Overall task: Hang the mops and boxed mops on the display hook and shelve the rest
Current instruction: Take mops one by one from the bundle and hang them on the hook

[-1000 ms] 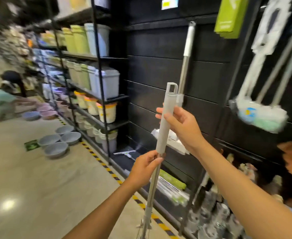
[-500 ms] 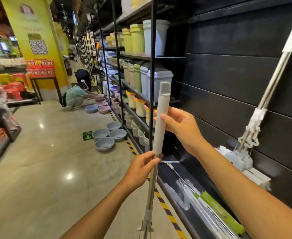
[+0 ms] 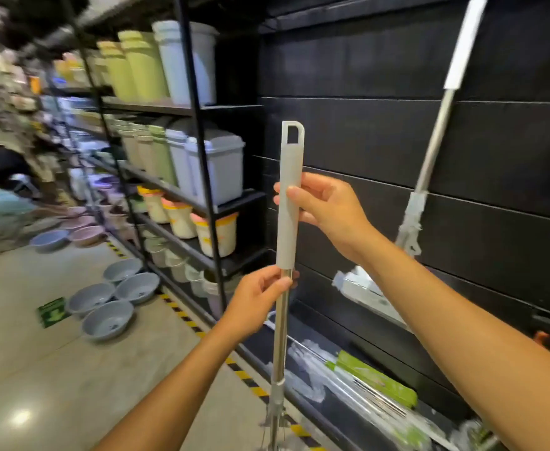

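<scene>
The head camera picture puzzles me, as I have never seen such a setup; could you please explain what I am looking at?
No machine here: a person wears one wide-angle camera on the head, looking forward and down, so both arms rising from below are their own. The left hand grips a mop by its metal pole; the right hand holds its grey sleeve higher up. A second mop hangs on the dark wall panel at right. Wrapped mops lie on the bottom shelf, lidded bins fill the rack at left, and grey basins sit on the floor.
</scene>
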Demonstrator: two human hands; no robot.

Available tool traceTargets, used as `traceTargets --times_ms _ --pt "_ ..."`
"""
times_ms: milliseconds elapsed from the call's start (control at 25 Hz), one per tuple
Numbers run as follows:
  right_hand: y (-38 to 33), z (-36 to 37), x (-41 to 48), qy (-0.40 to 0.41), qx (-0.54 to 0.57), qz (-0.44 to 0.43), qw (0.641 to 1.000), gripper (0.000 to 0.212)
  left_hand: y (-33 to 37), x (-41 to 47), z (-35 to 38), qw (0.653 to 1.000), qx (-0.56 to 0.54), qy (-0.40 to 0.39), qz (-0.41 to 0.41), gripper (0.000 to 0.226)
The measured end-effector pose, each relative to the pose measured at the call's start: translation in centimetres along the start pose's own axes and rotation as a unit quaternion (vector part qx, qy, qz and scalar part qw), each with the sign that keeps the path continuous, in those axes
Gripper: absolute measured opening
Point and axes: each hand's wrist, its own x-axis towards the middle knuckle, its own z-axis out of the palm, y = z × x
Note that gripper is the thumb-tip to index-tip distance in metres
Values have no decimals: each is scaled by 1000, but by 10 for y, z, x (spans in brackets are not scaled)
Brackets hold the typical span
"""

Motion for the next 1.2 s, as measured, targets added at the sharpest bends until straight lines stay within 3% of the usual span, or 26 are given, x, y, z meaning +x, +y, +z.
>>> traceTargets --times_ms 480,880,1200 --pt "-2 -116 61 178 -141 -23 974 32 0 162 90 981 -75 -161 77 20" --pt "4 -241 136 205 -173 -31 963 31 20 286 175 967 -93 -222 81 24" --pt "-16 -286 186 203 -179 -55 961 29 46 362 198 960 -98 -240 106 28"
